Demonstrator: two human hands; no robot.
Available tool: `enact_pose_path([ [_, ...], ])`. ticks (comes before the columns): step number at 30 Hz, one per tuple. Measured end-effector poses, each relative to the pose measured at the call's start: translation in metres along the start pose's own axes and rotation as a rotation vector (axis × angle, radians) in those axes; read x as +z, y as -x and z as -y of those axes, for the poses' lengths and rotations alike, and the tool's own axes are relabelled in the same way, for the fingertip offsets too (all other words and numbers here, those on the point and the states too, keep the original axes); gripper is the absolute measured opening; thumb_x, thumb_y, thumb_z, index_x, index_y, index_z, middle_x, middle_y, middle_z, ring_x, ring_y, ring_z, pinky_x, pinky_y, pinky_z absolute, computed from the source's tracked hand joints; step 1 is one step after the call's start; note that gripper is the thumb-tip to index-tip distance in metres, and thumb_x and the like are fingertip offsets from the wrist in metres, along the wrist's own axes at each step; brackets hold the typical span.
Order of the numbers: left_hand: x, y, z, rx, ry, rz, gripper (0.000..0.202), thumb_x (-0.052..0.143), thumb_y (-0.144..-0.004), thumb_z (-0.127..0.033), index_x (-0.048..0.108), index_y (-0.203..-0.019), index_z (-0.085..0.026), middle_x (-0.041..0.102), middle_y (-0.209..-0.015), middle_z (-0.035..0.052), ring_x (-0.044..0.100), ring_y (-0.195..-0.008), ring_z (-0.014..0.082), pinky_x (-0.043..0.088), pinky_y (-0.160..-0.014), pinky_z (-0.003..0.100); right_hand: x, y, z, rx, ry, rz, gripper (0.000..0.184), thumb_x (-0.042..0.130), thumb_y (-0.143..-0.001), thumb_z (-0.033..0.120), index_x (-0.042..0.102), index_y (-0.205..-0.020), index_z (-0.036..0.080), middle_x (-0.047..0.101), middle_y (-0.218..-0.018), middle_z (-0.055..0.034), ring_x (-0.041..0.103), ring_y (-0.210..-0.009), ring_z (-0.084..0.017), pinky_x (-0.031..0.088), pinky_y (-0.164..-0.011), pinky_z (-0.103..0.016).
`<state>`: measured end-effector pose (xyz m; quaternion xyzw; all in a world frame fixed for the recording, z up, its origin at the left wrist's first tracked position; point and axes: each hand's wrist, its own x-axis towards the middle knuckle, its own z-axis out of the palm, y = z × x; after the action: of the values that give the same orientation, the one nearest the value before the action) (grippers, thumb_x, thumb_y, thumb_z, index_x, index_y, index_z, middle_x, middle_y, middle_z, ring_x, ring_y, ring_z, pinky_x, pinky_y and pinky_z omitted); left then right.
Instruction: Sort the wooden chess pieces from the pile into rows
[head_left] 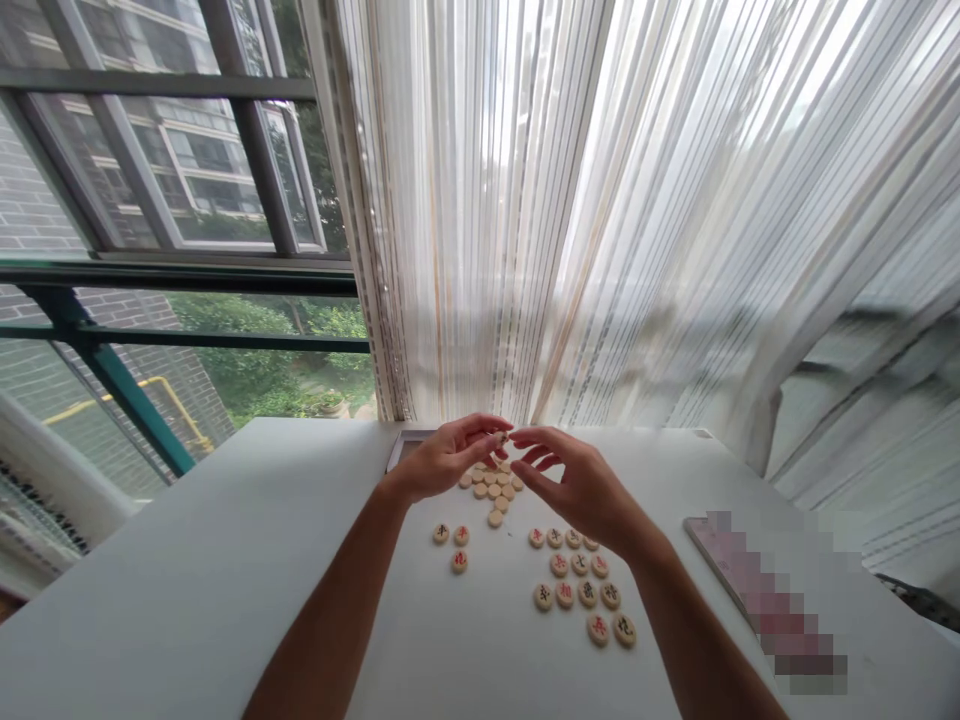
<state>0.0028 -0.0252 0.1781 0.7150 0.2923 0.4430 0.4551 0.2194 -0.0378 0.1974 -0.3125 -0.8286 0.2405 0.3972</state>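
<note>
My left hand (448, 455) is raised over the far middle of the white table (225, 560), its fingers pinched on a small round wooden chess piece (500, 438). My right hand (574, 480) meets it fingertip to fingertip, fingers curled and slightly apart, touching the same piece. Under both hands lies a heap of face-down pieces (493, 485). Three face-up pieces (452, 545) sit nearer me on the left. Several face-up pieces (581, 580) with red and black characters lie below my right hand.
A shallow tray or box (401, 445) lies at the table's far edge behind my left hand. A pinkish flat object (757, 585), blurred out, rests at the right. Sheer striped curtains (600, 220) hang behind; a window with a green railing is at the left.
</note>
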Motion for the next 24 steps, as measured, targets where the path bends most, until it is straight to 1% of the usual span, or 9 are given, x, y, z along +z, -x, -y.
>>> enact_pose_path([
  [2, 0.006, -0.006, -0.012, 0.067, 0.18, -0.014, 0.029, 0.058, -0.095, -0.031, 0.058, -0.12, -0.016, 0.066, -0.108, 0.009, 0.065, -0.101, 0.0198, 0.054, -0.09, 0.037, -0.007, -0.008, 0.01, -0.019, -0.003, -0.06, 0.027, 0.065, -0.09, 0.032, 0.063, -0.115, 0.024, 0.07, -0.104, -0.0044, 0.069, -0.088, -0.016, 0.059, -0.075, -0.03],
  [4, 0.01, -0.008, -0.016, 0.104, 0.276, -0.021, 0.026, 0.059, -0.094, -0.029, 0.058, -0.118, -0.017, 0.066, -0.111, 0.0091, 0.065, -0.105, 0.0208, 0.053, -0.095, 0.04, -0.01, -0.009, 0.015, -0.043, -0.009, -0.118, 0.029, 0.067, -0.089, 0.03, 0.062, -0.117, 0.024, 0.069, -0.106, -0.0039, 0.068, -0.089, -0.016, 0.059, -0.076, -0.03],
  [8, 0.013, -0.009, -0.012, 0.099, 0.305, -0.009, 0.026, 0.065, -0.091, -0.025, 0.059, -0.115, -0.017, 0.067, -0.113, 0.0097, 0.065, -0.108, 0.0222, 0.054, -0.094, 0.037, -0.011, -0.006, 0.013, -0.089, 0.028, -0.168, 0.025, 0.068, -0.088, 0.025, 0.064, -0.113, 0.023, 0.069, -0.103, -0.003, 0.068, -0.086, -0.015, 0.058, -0.077, -0.029],
  [13, 0.014, -0.009, -0.01, 0.04, 0.221, -0.023, 0.026, 0.069, -0.087, -0.021, 0.061, -0.111, -0.015, 0.068, -0.108, 0.0087, 0.066, -0.106, 0.0206, 0.056, -0.088, 0.03, -0.013, -0.007, 0.002, -0.106, 0.126, -0.104, 0.024, 0.068, -0.088, 0.027, 0.066, -0.111, 0.022, 0.069, -0.099, -0.0032, 0.067, -0.087, -0.016, 0.056, -0.079, -0.029],
  [16, 0.017, -0.006, -0.015, 0.009, 0.192, -0.021, 0.025, 0.07, -0.087, -0.023, 0.061, -0.109, -0.015, 0.069, -0.105, 0.0085, 0.068, -0.101, 0.0193, 0.057, -0.086, 0.03, -0.019, -0.005, 0.0, -0.112, 0.14, -0.044, 0.024, 0.067, -0.089, 0.027, 0.066, -0.112, 0.023, 0.07, -0.097, -0.0034, 0.067, -0.086, -0.016, 0.054, -0.076, -0.027],
  [19, 0.025, -0.003, -0.017, -0.038, 0.147, 0.011, 0.023, 0.069, -0.087, -0.026, 0.061, -0.105, -0.014, 0.071, -0.099, 0.0088, 0.07, -0.095, 0.019, 0.057, -0.084, 0.032, -0.021, 0.001, 0.002, -0.121, 0.153, 0.03, 0.016, 0.059, -0.095, 0.025, 0.069, -0.107, 0.023, 0.071, -0.096, -0.0036, 0.067, -0.083, -0.015, 0.051, -0.074, -0.025],
  [21, 0.034, -0.005, -0.013, -0.094, 0.097, 0.011, 0.022, 0.067, -0.088, -0.028, 0.06, -0.103, -0.014, 0.072, -0.098, 0.0097, 0.07, -0.093, 0.0202, 0.058, -0.082, 0.033, -0.016, 0.002, 0.003, -0.082, 0.208, 0.069, 0.018, 0.052, -0.098, 0.025, 0.071, -0.1, 0.022, 0.072, -0.092, -0.0033, 0.067, -0.078, -0.014, 0.049, -0.071, -0.024],
  [23, 0.044, -0.01, -0.006, -0.181, 0.026, -0.054, 0.023, 0.062, -0.091, -0.031, 0.058, -0.106, -0.014, 0.072, -0.097, 0.0104, 0.071, -0.089, 0.0214, 0.06, -0.073, 0.032, -0.004, -0.002, 0.003, 0.063, 0.331, 0.08, 0.026, 0.047, -0.1, 0.026, 0.071, -0.091, 0.02, 0.072, -0.079, -0.0035, 0.066, -0.069, -0.014, 0.046, -0.065, -0.024],
  [24, 0.047, -0.013, -0.003, -0.247, -0.027, -0.107, 0.025, 0.056, -0.094, -0.032, 0.056, -0.112, -0.015, 0.072, -0.097, 0.011, 0.072, -0.088, 0.0223, 0.06, -0.067, 0.032, 0.002, -0.005, 0.001, 0.177, 0.41, 0.084, 0.03, 0.045, -0.1, 0.026, 0.07, -0.085, 0.018, 0.07, -0.071, -0.0037, 0.064, -0.063, -0.015, 0.044, -0.06, -0.024],
])
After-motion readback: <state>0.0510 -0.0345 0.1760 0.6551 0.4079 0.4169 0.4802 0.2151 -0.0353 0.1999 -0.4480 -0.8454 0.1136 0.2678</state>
